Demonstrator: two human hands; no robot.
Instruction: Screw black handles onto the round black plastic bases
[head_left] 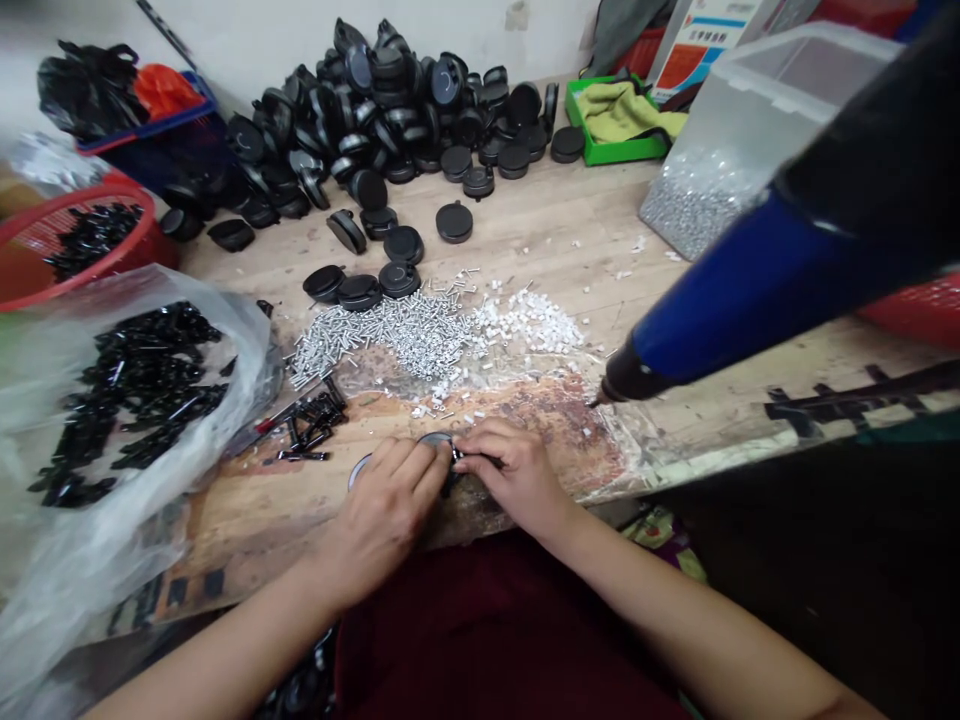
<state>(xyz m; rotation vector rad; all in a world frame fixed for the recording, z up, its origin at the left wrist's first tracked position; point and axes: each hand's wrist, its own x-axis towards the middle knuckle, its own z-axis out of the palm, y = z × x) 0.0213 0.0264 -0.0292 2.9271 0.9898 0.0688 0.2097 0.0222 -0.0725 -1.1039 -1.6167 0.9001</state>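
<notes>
My left hand (396, 490) is closed over a round dark lid-like part (435, 439) at the table's front edge; only bits of its rim show past the fingers. From the right, my right hand (517, 470) pinches a small black piece (491, 459) against that part's edge, largely covered by the fingertips. Just beyond the hands lie loose white plastic bits (532, 322) and a heap of small metal pins (390, 335). Several black plastic clips (311, 425) rest to the left of my left hand.
A blue power screwdriver (720, 290) reaches in from the upper right. Round black parts (390, 100) are piled against the wall. At left are a plastic bag of black clips (150, 390) and a red basket (150, 225); at right, a clear bin (697, 190) and green tray (619, 152).
</notes>
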